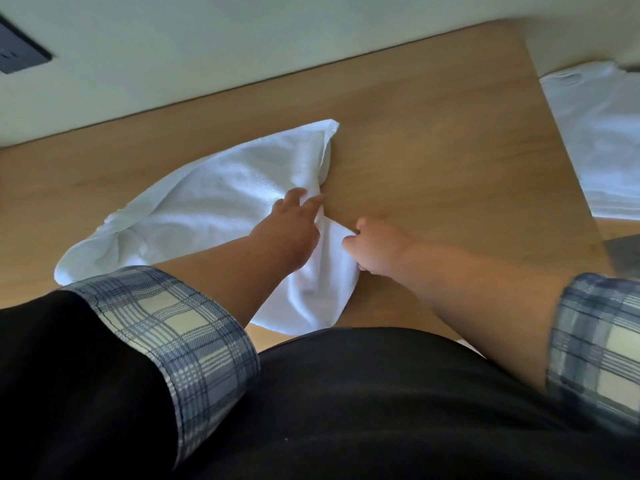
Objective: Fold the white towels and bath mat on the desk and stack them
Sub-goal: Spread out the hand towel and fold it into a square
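A white towel [221, 199] lies rumpled on the desk [450, 161], its near edge bunched into folds. More white linen [602, 133] lies off to the right.

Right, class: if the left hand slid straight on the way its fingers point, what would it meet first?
The left hand rests on the white towel; past its fingers lies the towel's edge, then, it seems, only desk surface up to the wall.
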`<state>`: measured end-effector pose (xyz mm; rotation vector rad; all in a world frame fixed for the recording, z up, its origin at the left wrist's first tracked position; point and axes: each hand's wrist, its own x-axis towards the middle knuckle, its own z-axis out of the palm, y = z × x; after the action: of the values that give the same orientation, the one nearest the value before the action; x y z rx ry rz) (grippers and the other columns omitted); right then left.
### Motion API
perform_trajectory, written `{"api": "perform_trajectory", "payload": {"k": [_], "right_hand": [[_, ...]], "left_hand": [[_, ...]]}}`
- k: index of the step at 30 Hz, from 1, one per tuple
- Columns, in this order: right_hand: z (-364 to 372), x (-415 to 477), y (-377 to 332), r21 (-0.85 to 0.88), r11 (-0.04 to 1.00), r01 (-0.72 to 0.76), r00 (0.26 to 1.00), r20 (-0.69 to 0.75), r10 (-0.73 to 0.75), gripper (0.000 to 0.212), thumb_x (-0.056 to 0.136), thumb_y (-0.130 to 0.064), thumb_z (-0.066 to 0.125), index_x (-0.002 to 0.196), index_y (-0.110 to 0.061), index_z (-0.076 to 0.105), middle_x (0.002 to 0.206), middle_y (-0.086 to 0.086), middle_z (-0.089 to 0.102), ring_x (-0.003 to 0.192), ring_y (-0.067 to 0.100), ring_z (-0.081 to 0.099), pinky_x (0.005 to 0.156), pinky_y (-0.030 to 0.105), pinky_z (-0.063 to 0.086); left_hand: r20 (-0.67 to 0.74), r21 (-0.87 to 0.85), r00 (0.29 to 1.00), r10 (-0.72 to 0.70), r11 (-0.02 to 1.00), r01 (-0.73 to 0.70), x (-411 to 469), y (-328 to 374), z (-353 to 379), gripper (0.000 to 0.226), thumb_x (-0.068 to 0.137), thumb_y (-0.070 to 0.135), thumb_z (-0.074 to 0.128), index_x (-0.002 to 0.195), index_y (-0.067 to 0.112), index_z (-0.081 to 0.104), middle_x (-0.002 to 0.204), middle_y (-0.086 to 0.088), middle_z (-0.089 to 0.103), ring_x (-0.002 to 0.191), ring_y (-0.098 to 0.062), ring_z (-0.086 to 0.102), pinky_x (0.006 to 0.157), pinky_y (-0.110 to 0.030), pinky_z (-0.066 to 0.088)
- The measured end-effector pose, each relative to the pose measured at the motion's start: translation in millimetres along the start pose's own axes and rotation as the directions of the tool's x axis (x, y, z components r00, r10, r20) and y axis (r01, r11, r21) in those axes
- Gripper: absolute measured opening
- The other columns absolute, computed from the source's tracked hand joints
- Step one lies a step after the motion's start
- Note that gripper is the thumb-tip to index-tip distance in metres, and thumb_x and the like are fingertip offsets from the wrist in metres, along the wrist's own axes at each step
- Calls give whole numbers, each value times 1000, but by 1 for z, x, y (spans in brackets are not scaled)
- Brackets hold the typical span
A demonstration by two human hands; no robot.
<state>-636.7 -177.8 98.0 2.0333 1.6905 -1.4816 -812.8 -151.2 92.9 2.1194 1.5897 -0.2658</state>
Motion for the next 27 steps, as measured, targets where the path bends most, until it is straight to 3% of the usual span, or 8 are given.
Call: {"api": "perform_trajectory", "payload": {"k": [2,5,9,12,16,22,24,27], "right_hand": [[-9,-13,21,181,982,-51,997,-42,60,14,91,-21,46,100,-11,50,80,10,69,71,25,61,62,30,43],[-17,-34,66,303,948,-99,973,-170,156,13,82,-29,48,88,-18,48,59,2,70,55,18,61,56,31,45],[-14,-48,113,392,900,-189,929,-226,294,18,80,-34,49,90,-20,53,57,-1,70,47,12,63,57,33,48],[-6,-53,135,320,918,-235,922,-226,315,14,83,-36,52,90,-24,53,60,0,70,56,12,64,53,30,40],[-3,-55,143,193,966,-174,918,-323,230,24,89,-42,61,87,-28,41,77,0,60,65,18,57,51,32,36],[-3,-59,144,-33,989,-144,953,-272,130,35,93,-52,58,92,-28,33,71,-4,54,58,13,53,49,30,31],[-5,-60,143,-72,986,-153,946,-298,125,39,89,-54,63,92,-26,36,80,-7,52,71,15,54,56,30,35],[-6,-57,130,-300,951,-77,921,-386,-48,41,84,-46,68,111,-27,42,115,-3,43,108,22,43,88,36,40]], "left_hand": [[18,2,998,-55,998,55,2,3,3,64,103,43,42,159,27,16,163,-8,11,146,-34,25,112,-47,35],[86,44,980,-181,983,178,11,8,6,74,100,61,34,160,25,11,167,-7,2,148,-35,21,114,-51,31],[150,140,965,-217,971,196,22,16,7,78,100,62,35,160,20,7,168,-10,-7,151,-37,12,116,-54,26],[118,181,963,-242,959,219,29,31,6,82,100,55,45,160,19,3,168,-10,-8,151,-37,10,116,-57,26],[30,192,999,32,981,-38,48,56,2,74,101,36,48,160,18,8,167,-11,5,152,-34,13,118,-51,25],[77,157,997,-22,988,10,116,78,-6,77,97,65,42,158,39,4,168,-7,-7,154,-36,-3,116,-65,21],[79,193,997,-13,981,-3,132,79,-4,84,90,75,44,156,46,0,168,-4,-14,153,-36,-9,112,-72,16],[57,190,998,25,981,-35,143,79,1,88,86,78,46,155,48,0,167,-2,-16,153,-36,-12,112,-75,11]]}}
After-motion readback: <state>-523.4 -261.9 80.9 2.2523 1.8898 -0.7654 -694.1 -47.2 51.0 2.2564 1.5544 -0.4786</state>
